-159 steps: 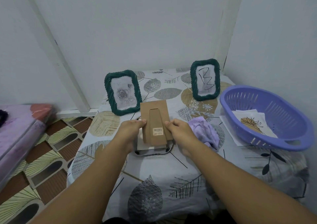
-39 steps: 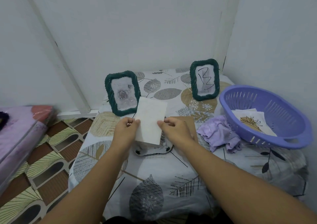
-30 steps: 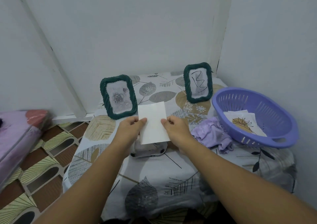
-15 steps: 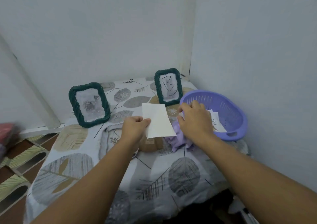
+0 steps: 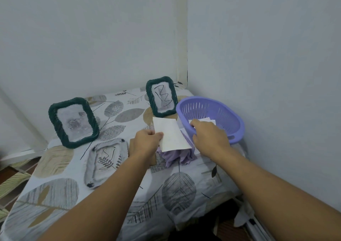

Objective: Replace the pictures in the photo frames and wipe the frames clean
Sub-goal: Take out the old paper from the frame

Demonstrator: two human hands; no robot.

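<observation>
The right hand (image 5: pixel 208 135) has left the white sheet (image 5: pixel 170 134) and gone over the rim of the purple basket (image 5: pixel 238 124) toward the papers (image 5: pixel 202 120) inside. The left hand (image 5: pixel 145 143) alone now pinches the sheet by its edge above the purple cloth (image 5: pixel 177 156).

Held at one edge, the sheet could droop or crease. Reaching in could nudge the basket into the upright green frame (image 5: pixel 161 96) just beside it.

The right grip looks loosely curled on the papers; whether it has one pinched I cannot tell. The opened frame (image 5: pixel 106 162) lies face down on the counter (image 5: pixel 73 194), another green frame (image 5: pixel 72 122) behind it.
</observation>
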